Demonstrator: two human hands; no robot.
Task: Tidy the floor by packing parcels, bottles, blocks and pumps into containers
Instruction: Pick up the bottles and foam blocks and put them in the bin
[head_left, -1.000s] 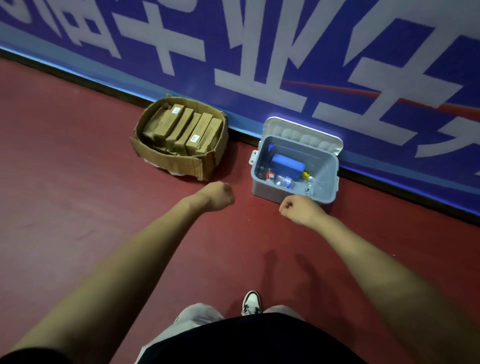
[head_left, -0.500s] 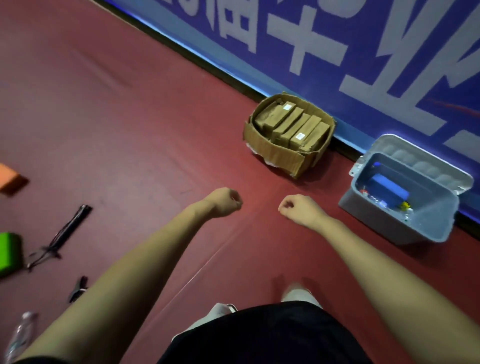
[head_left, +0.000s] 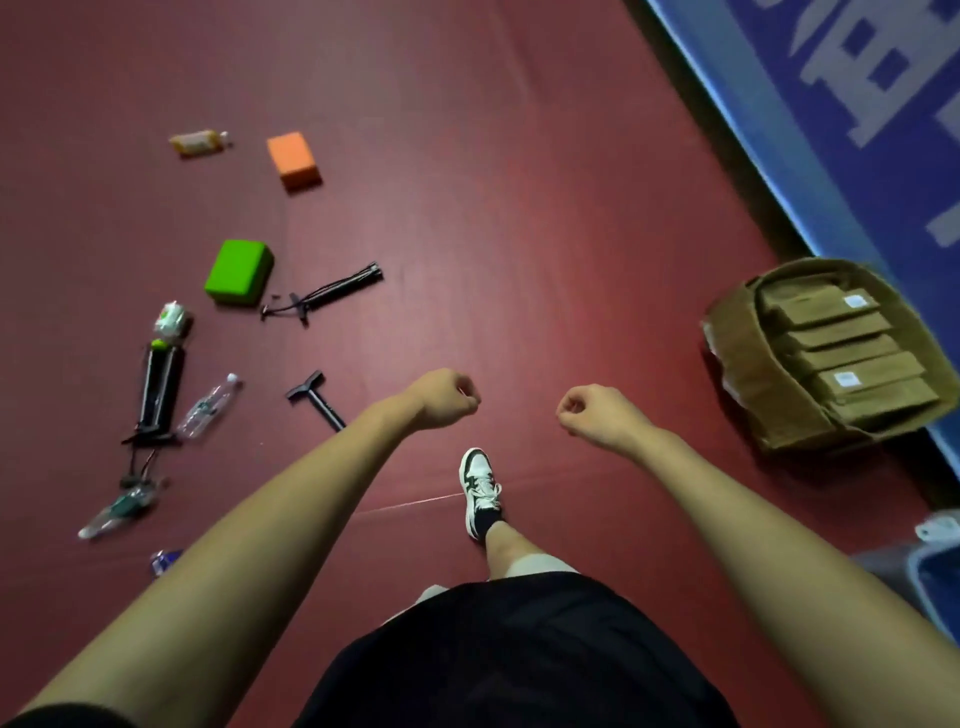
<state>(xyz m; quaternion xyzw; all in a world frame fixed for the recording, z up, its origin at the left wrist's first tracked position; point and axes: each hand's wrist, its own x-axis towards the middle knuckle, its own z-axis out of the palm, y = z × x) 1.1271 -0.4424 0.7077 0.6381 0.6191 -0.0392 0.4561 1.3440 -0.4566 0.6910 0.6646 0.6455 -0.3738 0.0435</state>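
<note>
**Lots of things left to pick up**

The things you need to pack lie on the red floor (head_left: 519, 208), off to your left. There is a green block (head_left: 239, 271) and an orange block (head_left: 292, 158). A thin pump (head_left: 327, 292) with a hose lies just beside the green block. A big black pump (head_left: 156, 389) lies nearer the edge, with a clear bottle (head_left: 208, 405) right next to it. A small T-shaped pump (head_left: 316, 399) is the closest one to you. An orange bottle (head_left: 198, 143) lies far off, near the orange block.

Your left hand (head_left: 447, 397) and right hand (head_left: 592, 415) are both curled into fists and hold nothing. They float out in front of you, above your shoe (head_left: 480, 491). I think empty hands mean you are ready to grab the next thing.

On your right, the cardboard box (head_left: 753, 374) sits by the blue wall (head_left: 857, 156). Brown parcels (head_left: 852, 364) stand in it side by side, so they take up little room. A grey bin (head_left: 930, 569) peeks in at the edge.
</note>
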